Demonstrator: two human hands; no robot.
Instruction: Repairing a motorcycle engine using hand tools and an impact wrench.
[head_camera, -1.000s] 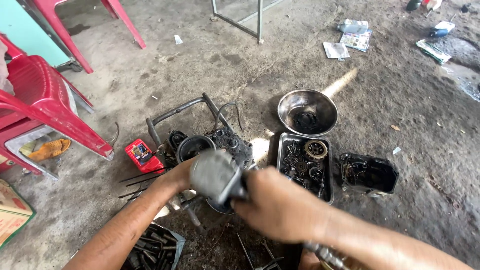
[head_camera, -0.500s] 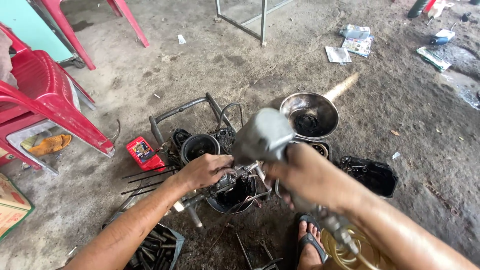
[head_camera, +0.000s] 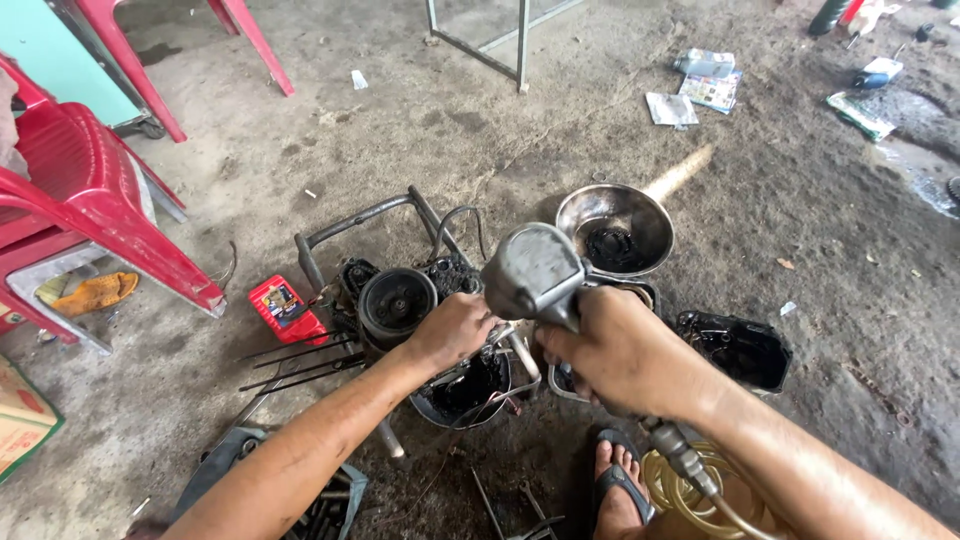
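Observation:
My right hand (head_camera: 622, 352) grips the handle of a grey pneumatic impact wrench (head_camera: 532, 270), whose round rear end faces me. A yellowish air hose (head_camera: 690, 480) runs from its base down past my sandalled foot (head_camera: 618, 490). My left hand (head_camera: 452, 330) rests on a greasy black engine block (head_camera: 400, 300) that sits on the concrete floor, the fingers pressed down near the wrench's nose. The wrench's tip is hidden behind my hands.
A steel bowl (head_camera: 612, 225) and a black tray of parts (head_camera: 738, 348) lie to the right. A small red box (head_camera: 282, 306) and long thin rods (head_camera: 300, 362) lie left. Red plastic chairs (head_camera: 90, 200) stand at far left. A tool tray (head_camera: 320, 505) sits below.
The impact wrench has swung from centre-left up and to the right, then settled over the engine. My left hand has stayed on the engine block.

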